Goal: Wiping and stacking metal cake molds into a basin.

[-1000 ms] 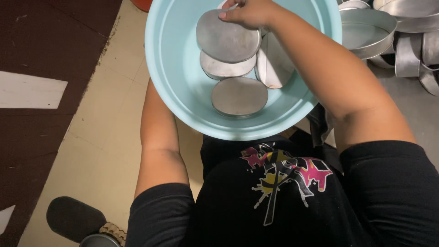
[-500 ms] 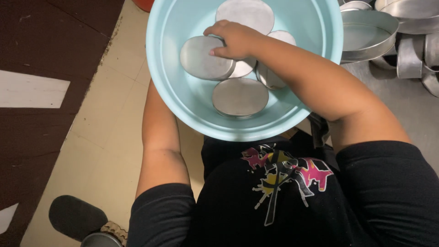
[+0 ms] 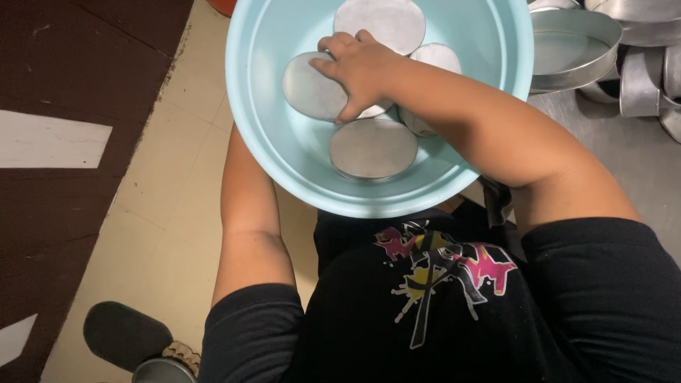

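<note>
Filling the upper centre of the frame was a pale blue bowl (image 3: 262, 135) w/ approx. four metal discs (image 3: 374, 147) inside. Right hand (image 3: 362, 71) pressed flat, fingers spread, on the left disc (image 3: 308, 89); none lifted out yet. Left hand hidden under bowl, can't tell.

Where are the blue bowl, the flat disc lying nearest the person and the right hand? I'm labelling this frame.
blue bowl (image 3: 264, 135), head view, bare left inner wall.
flat disc (image 3: 373, 149), head view, centre of its top face.
right hand (image 3: 362, 67), head view, back of the hand.
</note>
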